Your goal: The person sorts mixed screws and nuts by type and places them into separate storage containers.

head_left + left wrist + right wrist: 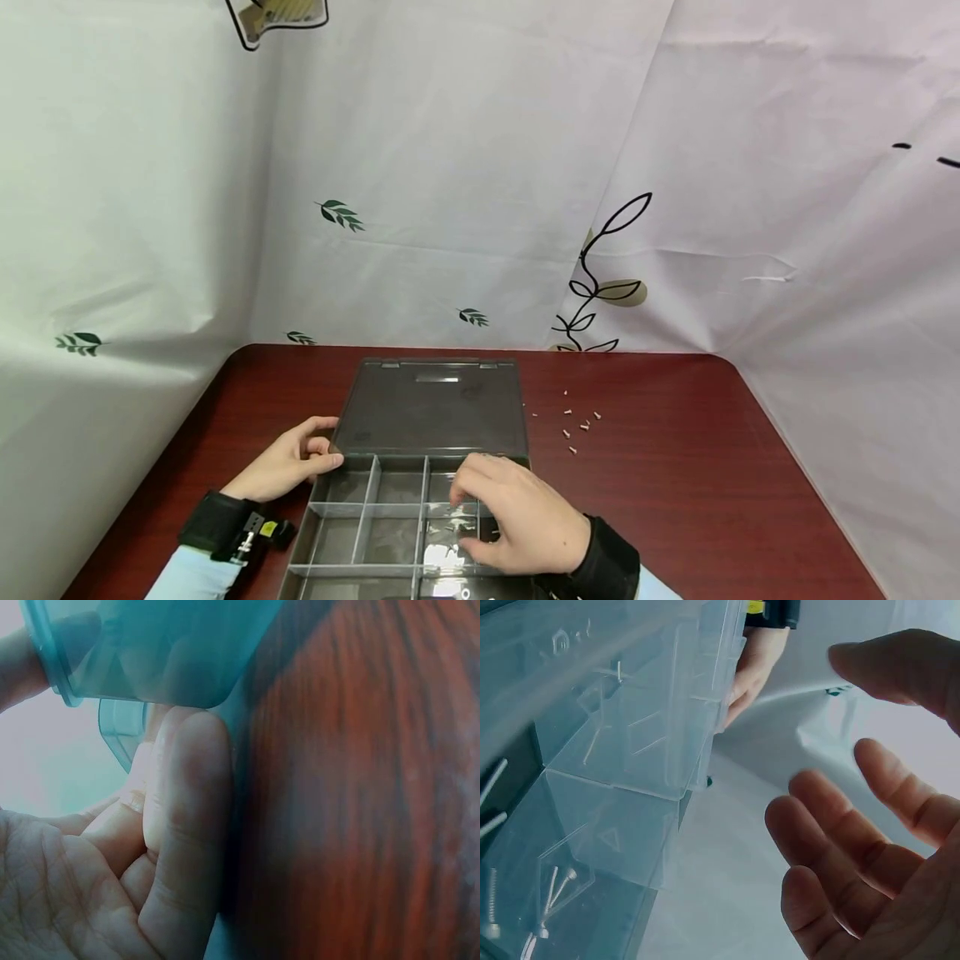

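A clear plastic compartment box lies on the table with its dark see-through lid folded back flat behind it. My left hand grips the box's left edge near the hinge, its thumb at the rim; in the left wrist view fingers press up against the plastic wall. Over the right-hand compartments hovers my right hand, fingers spread and slightly bent, with nothing visible between them. Several small screws lie inside compartments in the right wrist view.
Several loose small screws are scattered on the dark red wooden table, right of the lid. A white cloth with leaf prints hangs behind the table and along both sides.
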`<state>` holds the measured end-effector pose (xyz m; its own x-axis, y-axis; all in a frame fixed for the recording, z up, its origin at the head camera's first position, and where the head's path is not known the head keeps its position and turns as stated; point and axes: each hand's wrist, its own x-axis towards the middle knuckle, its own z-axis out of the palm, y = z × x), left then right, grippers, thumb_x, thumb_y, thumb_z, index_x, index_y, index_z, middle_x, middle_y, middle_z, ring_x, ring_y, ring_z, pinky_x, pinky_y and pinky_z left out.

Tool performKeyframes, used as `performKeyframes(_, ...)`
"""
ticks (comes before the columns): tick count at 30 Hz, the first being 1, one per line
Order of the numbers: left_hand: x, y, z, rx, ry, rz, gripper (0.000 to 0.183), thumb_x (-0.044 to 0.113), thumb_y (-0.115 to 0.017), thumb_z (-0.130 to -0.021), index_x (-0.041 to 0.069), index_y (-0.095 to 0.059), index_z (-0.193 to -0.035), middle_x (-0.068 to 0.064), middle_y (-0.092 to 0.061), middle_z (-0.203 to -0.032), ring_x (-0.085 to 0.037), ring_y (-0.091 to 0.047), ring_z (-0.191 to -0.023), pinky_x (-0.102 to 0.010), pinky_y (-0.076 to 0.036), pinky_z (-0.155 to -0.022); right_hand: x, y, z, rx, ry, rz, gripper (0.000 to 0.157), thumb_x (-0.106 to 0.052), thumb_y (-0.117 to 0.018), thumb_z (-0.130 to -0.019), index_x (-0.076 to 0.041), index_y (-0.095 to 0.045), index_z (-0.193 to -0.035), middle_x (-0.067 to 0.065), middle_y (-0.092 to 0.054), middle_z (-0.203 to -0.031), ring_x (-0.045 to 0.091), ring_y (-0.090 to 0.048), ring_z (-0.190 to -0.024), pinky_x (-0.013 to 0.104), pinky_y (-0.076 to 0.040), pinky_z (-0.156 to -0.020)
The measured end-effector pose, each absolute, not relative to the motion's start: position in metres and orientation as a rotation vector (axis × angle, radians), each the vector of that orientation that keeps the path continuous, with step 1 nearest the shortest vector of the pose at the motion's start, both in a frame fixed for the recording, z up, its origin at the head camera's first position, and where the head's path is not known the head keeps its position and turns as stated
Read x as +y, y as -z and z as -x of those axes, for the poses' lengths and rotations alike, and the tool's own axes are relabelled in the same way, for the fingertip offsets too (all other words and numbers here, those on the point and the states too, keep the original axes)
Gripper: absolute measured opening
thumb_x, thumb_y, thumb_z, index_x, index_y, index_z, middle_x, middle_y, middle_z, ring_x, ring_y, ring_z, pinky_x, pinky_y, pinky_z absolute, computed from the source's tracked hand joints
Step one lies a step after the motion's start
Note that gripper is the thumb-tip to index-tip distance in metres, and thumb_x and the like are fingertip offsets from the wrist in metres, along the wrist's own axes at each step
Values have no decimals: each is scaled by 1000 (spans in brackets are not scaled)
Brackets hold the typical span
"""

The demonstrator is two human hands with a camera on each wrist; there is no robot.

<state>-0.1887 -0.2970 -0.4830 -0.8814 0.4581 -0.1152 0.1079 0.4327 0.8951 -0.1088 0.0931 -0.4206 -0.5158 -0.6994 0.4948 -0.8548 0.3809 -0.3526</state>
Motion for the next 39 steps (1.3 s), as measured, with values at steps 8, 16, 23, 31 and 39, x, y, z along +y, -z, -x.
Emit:
performKeyframes(8,-296,482,189,2363,-1400,-456,74,28,-62,-97,-7,-26,-151,-8,-61,-88,-17,-51,-64,-32,-43,-62,102,418,114,-2400,-871,-1318,38,-23,-77,-82,-23,-59,-115,-14,-54,-114,0,-53,-102,21,-41,-89)
performKeyframes(16,-296,481,188,2362,-1403,-441,75,29,-63,-97,-6,-25,-151,-8,-59,-87,-17,-51,-64,-32,-43,-62,112,419,123,-2438,-849,-1248,30,-23,-75,-83,-23,-61,-110,-16,-55,-109,-1,-53,-99,21,-42,-84)
performKeyframes(23,-295,482,188,2353,-1422,-425,75,29,-63,-96,-5,-26,-151,-7,-59,-86,-17,-50,-63,-32,-43,-62,132,429,146,-2486,-877,-1068,19,-21,-72,-86,-23,-64,-104,-15,-56,-99,0,-54,-82,21,-45,-74)
performKeyframes(31,-293,484,191,2345,-1427,-454,75,28,-64,-96,-6,-26,-151,-7,-59,-85,-17,-50,-62,-32,-44,-61,171,453,188,-2631,-719,-687,14,-13,-74,-79,-20,-69,-90,-12,-58,-87,5,-55,-76,29,-47,-70)
performKeyframes(39,-297,484,189,2336,-1434,-466,75,27,-62,-97,-7,-25,-152,-11,-60,-88,-19,-51,-63,-32,-43,-61,177,463,222,-2892,-551,-556,9,-13,-75,-78,-16,-67,-81,-6,-54,-78,12,-48,-69,33,-44,-68)
